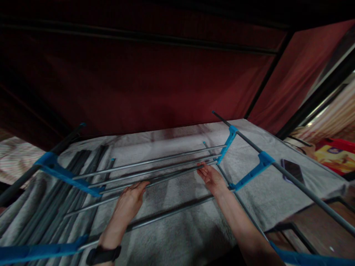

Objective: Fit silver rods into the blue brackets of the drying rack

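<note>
A grey metal tube (pixel 174 175) runs slantwise between my two hands. My left hand (pixel 131 199), with a dark band on the wrist, is closed round it from above. Near the tube's right end, the curled fingers of my right hand (pixel 210 179) grip it from below. Its left end sticks out past my left hand. Behind it, several parallel tubes (pixel 155 161) join a blue plastic bracket (pixel 63 171) on the left to a blue bracket (pixel 227 144) on the right. Another blue bracket (pixel 249 174) stands by my right forearm, and a lower crossbar (pixel 166 215) passes beneath my hands.
Several loose grey tubes (pixel 59 203) lie at the left on the pale fleecy cover (pixel 183 236). A phone (pixel 292 170) rests beyond the long right pole (pixel 305 192). Dark red fabric (pixel 166 81) hangs at the back. A red and yellow package (pixel 337 155) is at far right.
</note>
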